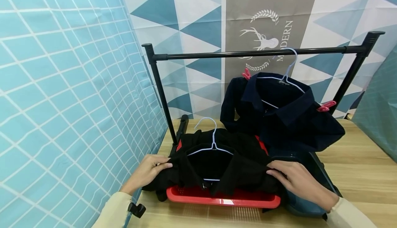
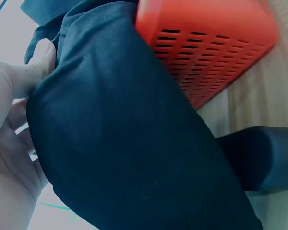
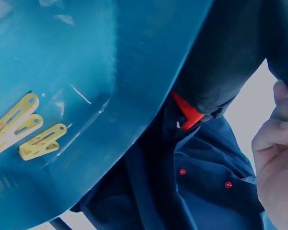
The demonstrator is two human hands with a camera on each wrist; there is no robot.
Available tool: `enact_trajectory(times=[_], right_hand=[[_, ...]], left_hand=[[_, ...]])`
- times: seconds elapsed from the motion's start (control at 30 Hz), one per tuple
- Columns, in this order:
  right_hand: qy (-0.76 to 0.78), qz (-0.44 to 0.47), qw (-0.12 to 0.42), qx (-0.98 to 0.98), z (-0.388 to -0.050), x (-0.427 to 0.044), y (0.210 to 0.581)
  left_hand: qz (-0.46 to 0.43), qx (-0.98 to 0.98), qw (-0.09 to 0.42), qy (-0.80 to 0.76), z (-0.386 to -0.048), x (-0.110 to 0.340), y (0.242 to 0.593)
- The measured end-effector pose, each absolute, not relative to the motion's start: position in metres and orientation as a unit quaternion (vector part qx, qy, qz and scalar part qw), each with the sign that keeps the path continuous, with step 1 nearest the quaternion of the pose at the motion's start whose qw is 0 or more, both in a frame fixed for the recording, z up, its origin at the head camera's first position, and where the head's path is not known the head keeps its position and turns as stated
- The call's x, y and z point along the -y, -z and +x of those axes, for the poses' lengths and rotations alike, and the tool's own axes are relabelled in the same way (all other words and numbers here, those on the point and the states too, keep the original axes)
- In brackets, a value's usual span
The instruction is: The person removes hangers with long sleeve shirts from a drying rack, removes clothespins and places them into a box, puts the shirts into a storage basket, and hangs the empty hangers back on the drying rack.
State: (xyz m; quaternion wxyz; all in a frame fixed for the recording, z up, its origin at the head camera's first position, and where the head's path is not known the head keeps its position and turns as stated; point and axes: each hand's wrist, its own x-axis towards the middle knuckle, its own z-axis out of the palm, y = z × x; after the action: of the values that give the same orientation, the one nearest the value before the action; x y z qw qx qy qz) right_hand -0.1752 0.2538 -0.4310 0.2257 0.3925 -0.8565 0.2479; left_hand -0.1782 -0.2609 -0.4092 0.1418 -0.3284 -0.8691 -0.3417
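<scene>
A black collared shirt (image 1: 248,173) lies over a red basket (image 1: 223,200), with a pale lilac hanger (image 1: 214,145) inside its neck and the hook standing up. My left hand (image 1: 149,173) pinches the shirt at its left shoulder; the left wrist view shows the thumb (image 2: 44,55) pressed on the cloth and the fingers behind it. At the opposite shoulder, my right hand (image 1: 294,179) pinches the fabric between thumb and fingers. In the right wrist view only part of that hand (image 3: 278,143) shows, at the right edge.
A navy shirt (image 1: 288,114) hangs from the black rack's bar (image 1: 211,54) at the back right, with pink clothespins (image 1: 326,106) at its shoulders. Right of the basket stands a dark blue tub (image 1: 304,200); yellow clothespins (image 3: 38,142) lie inside it. A tiled-pattern sheet (image 1: 62,83) rises at left.
</scene>
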Motion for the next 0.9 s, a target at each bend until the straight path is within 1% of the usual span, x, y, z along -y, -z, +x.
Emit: enact_trajectory(times=[0.17, 0.3, 0.4, 0.57, 0.9], right_hand=[[-0.254, 0.412, 0.231, 0.844, -0.177, -0.252, 0.427], [-0.259, 0.427, 0.244, 0.831, -0.18, -0.251, 0.425], [-0.263, 0.436, 0.256, 0.822, -0.183, -0.25, 0.424], [-0.269, 0.444, 0.256, 0.815, -0.184, -0.245, 0.42], [-0.264, 0.452, 0.265, 0.81, -0.186, -0.239, 0.417]], left_hand=[[-0.348, 0.869, 0.146, 0.319, -0.183, 0.252, 0.401], [-0.36, 0.871, 0.141, 0.304, -0.185, 0.246, 0.394], [-0.372, 0.87, 0.146, 0.289, -0.188, 0.24, 0.388], [-0.394, 0.87, 0.156, 0.251, -0.194, 0.228, 0.379], [-0.399, 0.873, 0.166, 0.226, -0.201, 0.203, 0.365]])
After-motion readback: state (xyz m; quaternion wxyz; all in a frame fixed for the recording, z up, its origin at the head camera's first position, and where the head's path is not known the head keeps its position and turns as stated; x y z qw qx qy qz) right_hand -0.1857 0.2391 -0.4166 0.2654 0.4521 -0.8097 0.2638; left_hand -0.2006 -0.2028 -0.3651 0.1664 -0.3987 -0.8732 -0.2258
